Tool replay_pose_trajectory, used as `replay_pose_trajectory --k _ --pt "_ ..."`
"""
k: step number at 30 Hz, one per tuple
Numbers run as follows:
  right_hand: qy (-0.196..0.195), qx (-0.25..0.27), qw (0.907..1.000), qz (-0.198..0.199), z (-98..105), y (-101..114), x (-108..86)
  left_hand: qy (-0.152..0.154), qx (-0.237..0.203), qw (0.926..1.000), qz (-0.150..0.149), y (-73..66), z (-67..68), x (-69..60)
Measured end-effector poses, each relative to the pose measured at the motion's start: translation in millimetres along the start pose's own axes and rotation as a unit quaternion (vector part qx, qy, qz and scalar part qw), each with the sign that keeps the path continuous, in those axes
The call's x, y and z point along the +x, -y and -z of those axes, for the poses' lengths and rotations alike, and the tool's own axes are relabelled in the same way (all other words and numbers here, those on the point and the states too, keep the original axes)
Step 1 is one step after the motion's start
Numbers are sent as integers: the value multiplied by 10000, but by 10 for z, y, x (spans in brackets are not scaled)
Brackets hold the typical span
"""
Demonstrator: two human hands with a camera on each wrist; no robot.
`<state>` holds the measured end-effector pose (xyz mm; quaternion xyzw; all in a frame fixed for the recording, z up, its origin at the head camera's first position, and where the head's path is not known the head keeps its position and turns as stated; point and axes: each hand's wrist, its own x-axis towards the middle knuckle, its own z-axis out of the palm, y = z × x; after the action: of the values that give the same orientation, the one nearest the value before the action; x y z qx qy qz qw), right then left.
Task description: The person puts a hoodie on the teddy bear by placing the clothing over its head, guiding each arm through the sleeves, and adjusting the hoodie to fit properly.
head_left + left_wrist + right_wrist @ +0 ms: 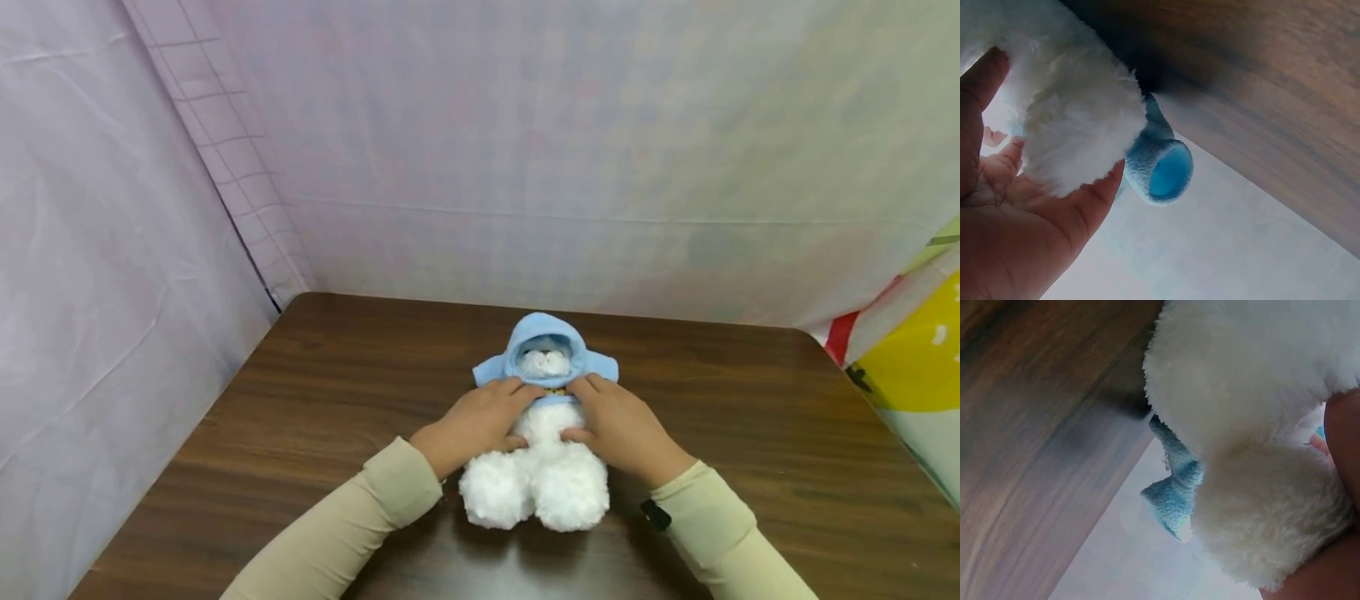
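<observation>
A white plush toy [551, 425] is on the brown table, its two round feet toward me. It wears a small light blue hoodie [537, 323]; the hood covers the top of its head and the short sleeves stick out sideways. My left hand [476, 423] holds the toy's left-hand side in the head view, and my right hand [626, 427] grips the opposite side. Both thumbs lie on the belly, below the hoodie's hem. White fur [1085, 112] sits between thumb and fingers in the left wrist view. Fur [1260, 512] hides most of the right fingers in the right wrist view.
The dark wooden table [337, 367] ends at a pale cloth curtain [480, 150] behind it. Another white curtain [97, 233] hangs at the left. Colourful fabric with a yellow patch [922, 350] hangs by the right edge.
</observation>
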<state>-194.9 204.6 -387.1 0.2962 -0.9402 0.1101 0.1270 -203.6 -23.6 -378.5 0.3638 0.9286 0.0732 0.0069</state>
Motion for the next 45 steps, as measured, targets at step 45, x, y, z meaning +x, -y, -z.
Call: replay_pose_trajectory --k 45 --pt "867 3127 9404 -1020 102 -202 -325 -41 -1477 9888 216 -20 139 -218"
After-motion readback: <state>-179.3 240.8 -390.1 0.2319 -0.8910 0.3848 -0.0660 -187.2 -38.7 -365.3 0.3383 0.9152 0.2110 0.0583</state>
